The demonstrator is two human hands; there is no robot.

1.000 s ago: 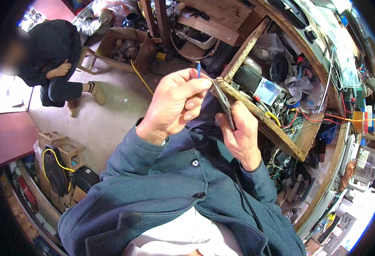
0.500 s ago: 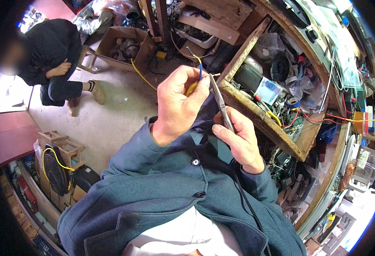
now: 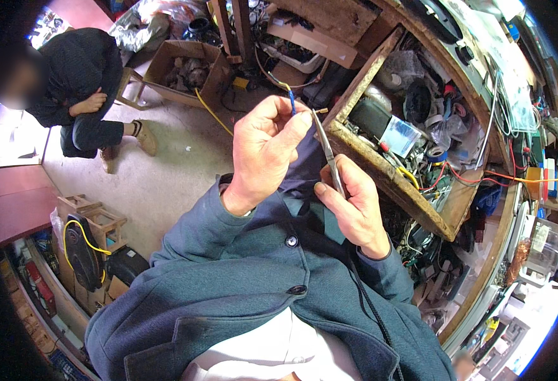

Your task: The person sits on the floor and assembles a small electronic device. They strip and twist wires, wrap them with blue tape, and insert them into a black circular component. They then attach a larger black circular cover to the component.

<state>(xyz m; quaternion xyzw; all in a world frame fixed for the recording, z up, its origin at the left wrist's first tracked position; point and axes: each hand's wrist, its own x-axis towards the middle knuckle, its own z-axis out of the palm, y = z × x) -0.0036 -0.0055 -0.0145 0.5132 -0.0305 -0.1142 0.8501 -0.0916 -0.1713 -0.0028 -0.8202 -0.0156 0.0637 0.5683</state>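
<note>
A pinch of my left hand holds an electrical cable, with a blue wire rising from the fingertips and its yellow part bending away above. Past the thumb, a small brass-coloured tip sticks out to the right. My right hand is closed round slim metal pliers, handles mostly in the palm. Their narrow jaws point up and meet the brass-coloured tip beside my left thumb. Whether the jaws grip it is too small to tell.
An open wooden drawer full of tools, tape rolls and wires lies close to my right. A cardboard box with metal parts stands ahead. Another person sits at the far left. Yellow cable runs across the floor.
The pliers have shifted slightly, and my right thumb has moved a little. My left hand has turned a little, and the yellow loop by its fingers is hidden now.
</note>
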